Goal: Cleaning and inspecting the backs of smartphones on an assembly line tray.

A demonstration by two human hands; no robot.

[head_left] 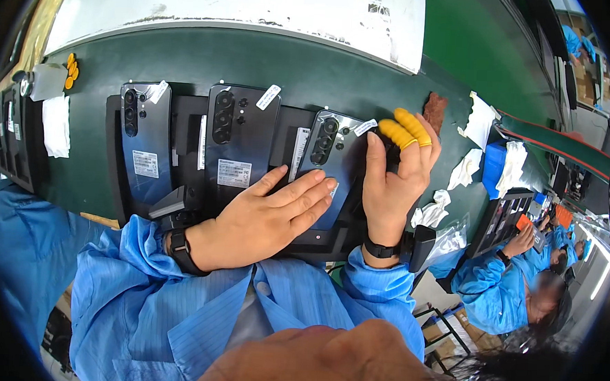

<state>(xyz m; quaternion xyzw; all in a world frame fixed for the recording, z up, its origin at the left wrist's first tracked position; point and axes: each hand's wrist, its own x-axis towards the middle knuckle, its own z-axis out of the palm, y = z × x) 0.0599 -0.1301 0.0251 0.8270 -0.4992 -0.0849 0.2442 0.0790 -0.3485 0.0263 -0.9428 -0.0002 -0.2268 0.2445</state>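
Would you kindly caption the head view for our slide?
Both bare hands, left hand and right hand, press on the rightmost dark glossy smartphone lying face-down on a black tray.

Dark phone lies back-up, tilted, rightmost of three on black trays.

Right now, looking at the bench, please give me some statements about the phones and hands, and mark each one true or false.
1. Three phones lie back-up in a row. True.
2. The left hand lies flat on the right-hand phone. True.
3. The right hand wears blue finger cots. False: the finger cots are yellow.
4. The left-hand phone is being touched. False: neither hand touches it.
5. The belt is red. False: it is green.
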